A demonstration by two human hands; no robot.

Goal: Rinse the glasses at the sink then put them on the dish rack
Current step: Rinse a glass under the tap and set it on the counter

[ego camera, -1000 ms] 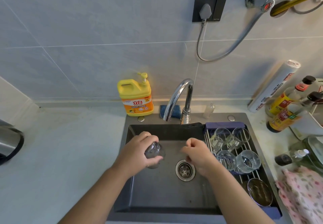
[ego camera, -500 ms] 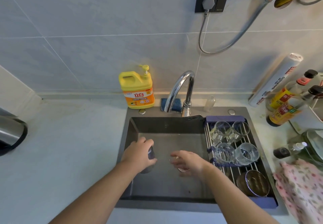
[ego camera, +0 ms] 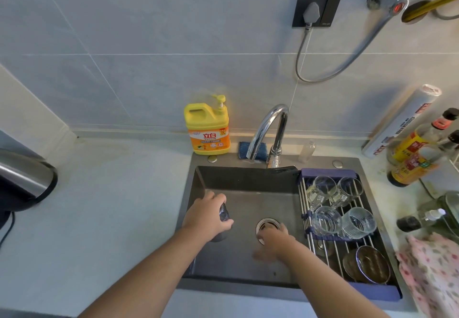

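My left hand [ego camera: 207,217] grips a clear glass [ego camera: 224,214] low in the left part of the dark sink [ego camera: 250,183]; the hand hides most of the glass. My right hand [ego camera: 273,244] hovers just in front of the drain [ego camera: 267,225], motion-blurred, with its fingers loosely spread and nothing in it. The roll-up dish rack [ego camera: 323,253] spans the sink's right side. Several clear glasses [ego camera: 325,219] lie on it, and a steel bowl [ego camera: 371,264] sits at its near end. No water runs from the chrome faucet [ego camera: 269,129].
A yellow detergent bottle [ego camera: 207,129] and a blue sponge [ego camera: 242,150] stand behind the sink. Sauce bottles [ego camera: 412,158] and a white roll [ego camera: 402,121] crowd the right counter, with a floral cloth [ego camera: 432,268] in front. A steel kettle [ego camera: 22,181] sits at far left.
Both hands have dropped lower in the basin. The left hand carried the glass toward the sink's left wall. The right hand's curled fingers have loosened and it moved nearer, uncovering the drain.
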